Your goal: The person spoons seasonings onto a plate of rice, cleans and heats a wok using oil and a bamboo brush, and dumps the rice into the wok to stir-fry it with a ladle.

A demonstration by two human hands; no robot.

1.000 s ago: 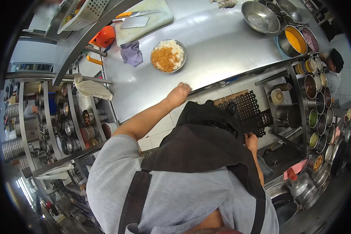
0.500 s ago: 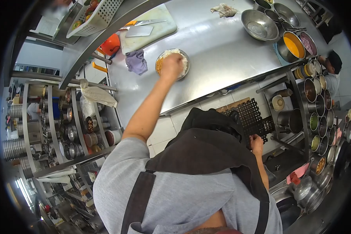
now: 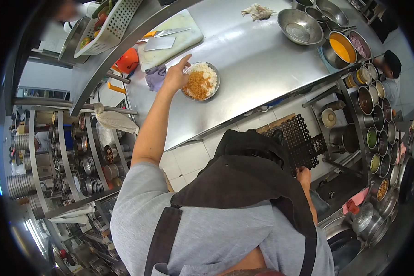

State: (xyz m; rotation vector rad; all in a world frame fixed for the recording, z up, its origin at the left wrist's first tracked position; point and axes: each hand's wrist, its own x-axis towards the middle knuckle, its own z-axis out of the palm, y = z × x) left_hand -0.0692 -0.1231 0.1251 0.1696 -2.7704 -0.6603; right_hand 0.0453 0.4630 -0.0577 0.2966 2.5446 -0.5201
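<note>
My left hand (image 3: 175,76) is over the metal table at the left edge of a round metal dish, its index finger stretched out and nothing visible in it. The dish holds white rice (image 3: 207,70) and an orange-brown crumbly food (image 3: 198,86). Just left of this hand lies a crumpled purple cloth (image 3: 155,79). Low at my right side, beside the black apron (image 3: 234,181), my right hand (image 3: 303,175) has its fingers curled in; what they hold, if anything, is hidden.
A cutting board (image 3: 184,34) bears a knife (image 3: 172,32) and a cleaver (image 3: 160,43). An orange container (image 3: 128,60) is beside it. Metal bowls (image 3: 300,26) and a pot of orange liquid (image 3: 341,48) stand at right. Another person (image 3: 391,76) is beyond them. A perforated mat (image 3: 292,140) covers floor.
My left hand went from the table's front edge to above the dish, then left to its rim with the index finger extended. My right hand stays low at my side.
</note>
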